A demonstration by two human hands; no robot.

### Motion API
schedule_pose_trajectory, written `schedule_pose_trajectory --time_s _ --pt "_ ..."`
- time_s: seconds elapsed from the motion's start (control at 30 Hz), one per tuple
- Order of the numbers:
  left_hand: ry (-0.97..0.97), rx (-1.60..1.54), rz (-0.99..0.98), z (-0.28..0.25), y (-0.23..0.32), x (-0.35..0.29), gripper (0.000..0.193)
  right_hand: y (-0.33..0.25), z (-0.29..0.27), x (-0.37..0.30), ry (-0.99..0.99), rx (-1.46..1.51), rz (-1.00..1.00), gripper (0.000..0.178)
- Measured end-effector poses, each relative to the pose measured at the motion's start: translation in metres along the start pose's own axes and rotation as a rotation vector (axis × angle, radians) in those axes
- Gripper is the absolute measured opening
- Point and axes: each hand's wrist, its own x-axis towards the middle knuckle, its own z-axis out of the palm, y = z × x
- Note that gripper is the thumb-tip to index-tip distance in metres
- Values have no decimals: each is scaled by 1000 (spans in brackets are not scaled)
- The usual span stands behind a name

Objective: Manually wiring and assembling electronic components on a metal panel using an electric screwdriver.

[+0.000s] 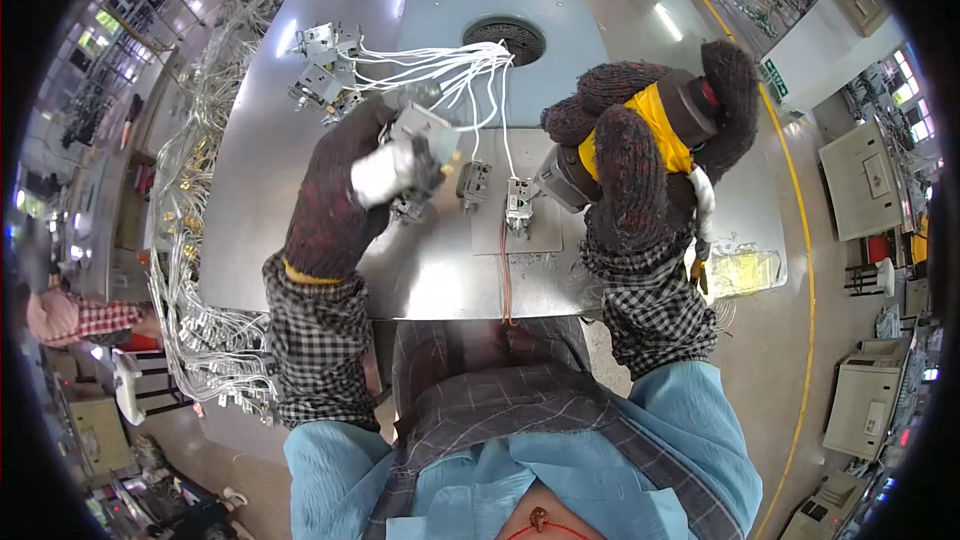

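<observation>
The left hand (335, 185), in a dark speckled knit glove (with white wrapping at the fingers), is curled around a boxy grey metal fitting (428, 128) left of centre. The right hand (635, 180), gloved alike, is closed round a chunky dark tool (655, 115) banded in smooth yellow, its blunt nose just beside a small metal block (519, 202) on a flat plate (548, 235). Farther off, thin white cables (430, 62) fan left from a round dark grille (530, 43) toward clustered angular fittings (325, 70), above a glossy metal table (245, 210).
</observation>
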Motion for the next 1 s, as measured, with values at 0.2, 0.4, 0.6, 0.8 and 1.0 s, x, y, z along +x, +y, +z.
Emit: schedule_pose_trajectory --time_s 0.2,0.4,0.6,0.8,1.0 --pt "-152 -38 195 42 -22 12 48 5 0 2 2 -2 -12 74" --pt "-288 -233 -142 9 -33 19 39 10 -2 4 -45 60 -41 71" --pt "-79 732 517 62 -25 23 63 0 -29 29 69 43 -163 67" --pt "-118 776 402 60 -19 20 67 -2 -36 25 67 20 -145 67" --pt "-226 1057 381 64 -17 27 73 3 -20 15 50 5 -100 67"
